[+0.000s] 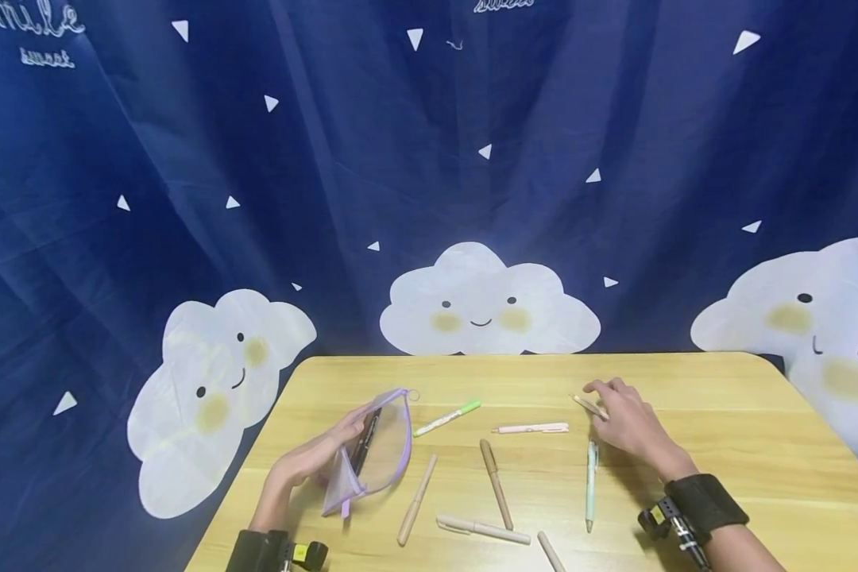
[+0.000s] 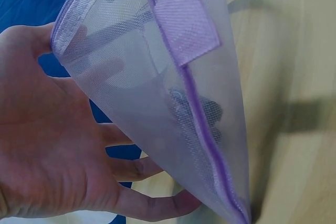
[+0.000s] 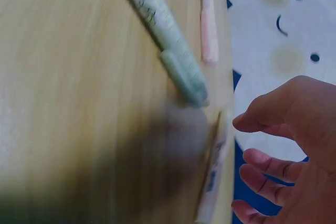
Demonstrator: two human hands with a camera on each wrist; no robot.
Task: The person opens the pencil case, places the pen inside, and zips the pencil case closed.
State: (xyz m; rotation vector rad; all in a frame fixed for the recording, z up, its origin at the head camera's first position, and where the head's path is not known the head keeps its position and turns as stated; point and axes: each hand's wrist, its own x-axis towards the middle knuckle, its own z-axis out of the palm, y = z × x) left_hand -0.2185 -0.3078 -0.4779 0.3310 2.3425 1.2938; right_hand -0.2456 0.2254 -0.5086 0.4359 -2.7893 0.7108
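Note:
My left hand (image 1: pixel 329 447) holds a see-through mesh pencil pouch (image 1: pixel 393 453) with purple zip edging. The thumb is at its upper edge and the other fingers spread along its side. A dark pen (image 1: pixel 366 443) lies inside the pouch. In the left wrist view, the mesh (image 2: pixel 131 93) covers part of the fingers. Over at the right, my right hand (image 1: pixel 628 419) hovers by a pale pen (image 1: pixel 589 407). The right wrist view shows its thumb and fingers apart, with that pen (image 3: pixel 212 174) lying on the table beside them.
Between the hands lie a green-capped marker (image 1: pixel 446 419), a pink pen (image 1: pixel 532 428), a mint pen (image 1: pixel 591 486), a brown pen (image 1: pixel 496 483) and several beige pens (image 1: pixel 483 529) on the wooden table (image 1: pixel 765 445). A blue curtain (image 1: pixel 372 159) with clouds hangs behind.

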